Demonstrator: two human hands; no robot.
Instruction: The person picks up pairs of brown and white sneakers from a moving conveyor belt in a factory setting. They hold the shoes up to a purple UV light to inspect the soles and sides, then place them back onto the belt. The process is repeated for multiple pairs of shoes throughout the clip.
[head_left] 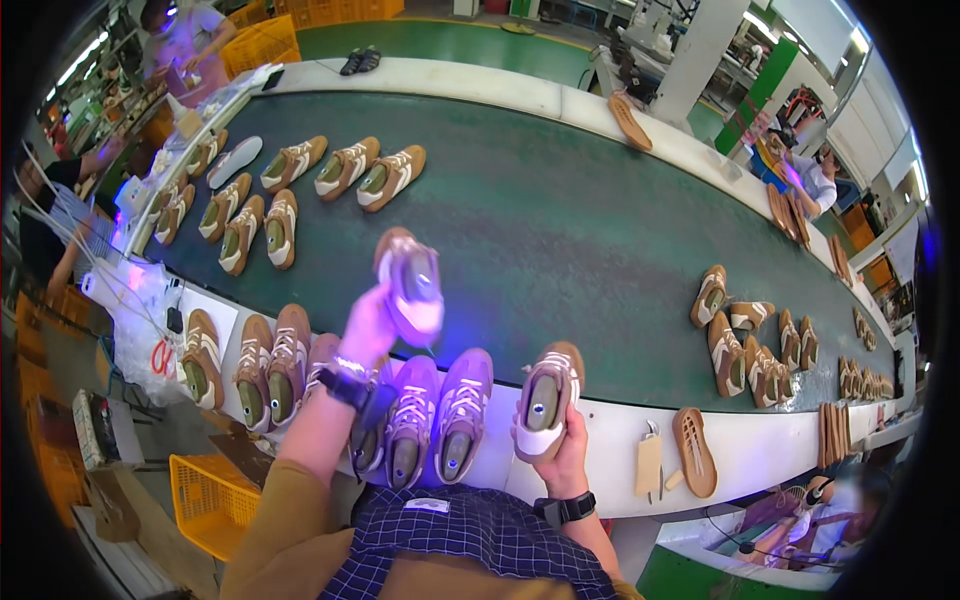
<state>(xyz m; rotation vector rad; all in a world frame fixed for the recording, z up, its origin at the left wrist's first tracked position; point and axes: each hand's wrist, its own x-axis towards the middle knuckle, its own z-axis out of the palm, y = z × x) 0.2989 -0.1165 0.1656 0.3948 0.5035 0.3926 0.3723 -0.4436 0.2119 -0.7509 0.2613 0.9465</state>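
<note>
1. The right hand grips a brown shoe at the near edge of the table.
2. The left hand holds a second shoe, raised above the table's near edge.
3. Two shoes lie between them.

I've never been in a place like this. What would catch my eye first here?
Probably the left hand lifting a shoe over the wide green belt, blurred and lit violet. The right hand grips a second shoe at the white near edge. Rows of tan shoes lie at the belt's far left, with more crowded at its right end.
</note>
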